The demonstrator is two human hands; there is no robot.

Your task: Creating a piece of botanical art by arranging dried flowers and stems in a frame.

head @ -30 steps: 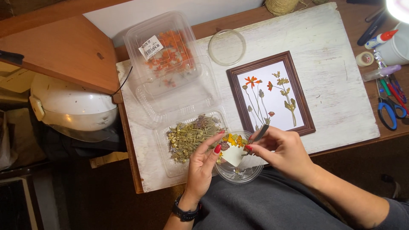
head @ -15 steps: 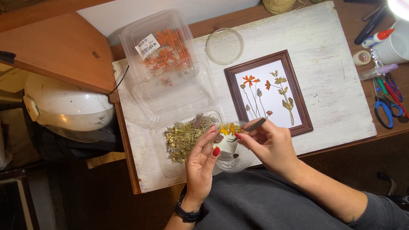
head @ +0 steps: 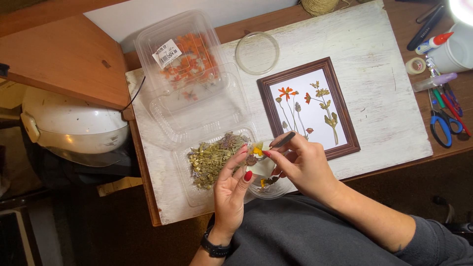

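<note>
Both hands (head: pixel 276 170) together, fingertips pinched

The left hand (head: pixel 231 184) and right hand (head: pixel 300 165) are pinching a small yellow flower (head: pixel 257 150) together, just left of the frame's (head: pixel 345 128) lower corner. The right hand is also gripping dark tweezers (head: pixel 285 141). Left of the frame, a tray of dried herbs (head: pixel 212 160) is lying open.

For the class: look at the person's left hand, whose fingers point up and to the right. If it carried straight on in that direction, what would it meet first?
Likely the small dried flower at the left hand's fingertips, then the right hand close behind it. Depth is unclear from above.
</note>
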